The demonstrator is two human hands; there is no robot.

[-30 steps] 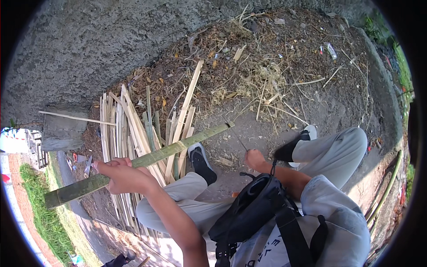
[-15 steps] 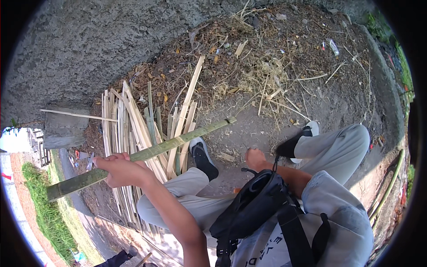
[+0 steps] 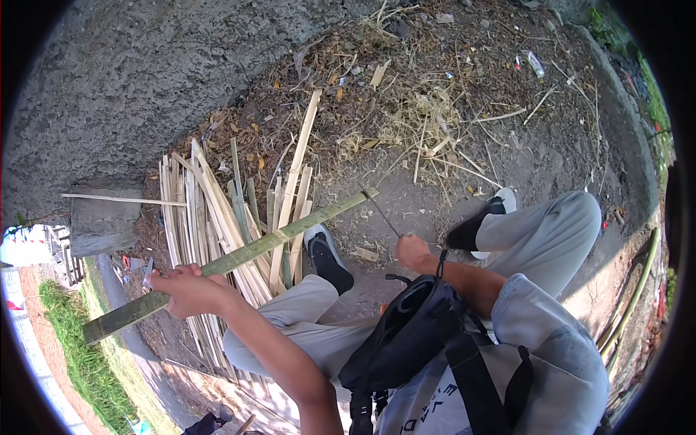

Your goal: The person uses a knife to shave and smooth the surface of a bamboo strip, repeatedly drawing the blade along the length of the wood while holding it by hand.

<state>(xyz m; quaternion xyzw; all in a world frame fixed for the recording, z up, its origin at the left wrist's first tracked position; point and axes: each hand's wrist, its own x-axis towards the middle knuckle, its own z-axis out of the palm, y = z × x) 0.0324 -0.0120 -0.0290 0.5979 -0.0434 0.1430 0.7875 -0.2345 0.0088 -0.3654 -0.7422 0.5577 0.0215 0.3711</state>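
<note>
My left hand (image 3: pixel 194 290) is closed round a long green split bamboo strip (image 3: pixel 254 249), which slants from lower left up toward the middle. Its near-left end sticks out past my fingers. My right hand (image 3: pixel 413 251) is a closed fist on the handle of a knife (image 3: pixel 382 212), whose thin dark blade points up and left. The blade's tip meets the far end of the strip; whether it has cut in I cannot tell. My fingers hide the knife's handle.
A pile of pale split bamboo strips (image 3: pixel 192 217) lies beyond my left leg. A rough grey wall (image 3: pixel 159 80) rises at upper left, with a block (image 3: pixel 106 217) against it. Shavings and dry leaves (image 3: pixel 428 123) litter the ground. My shoes (image 3: pixel 328 257) stand either side of the work.
The knife blade now shows plainly against the strip's far end, where it could not be made out before. The strip has shifted slightly; the whole view has moved a little.
</note>
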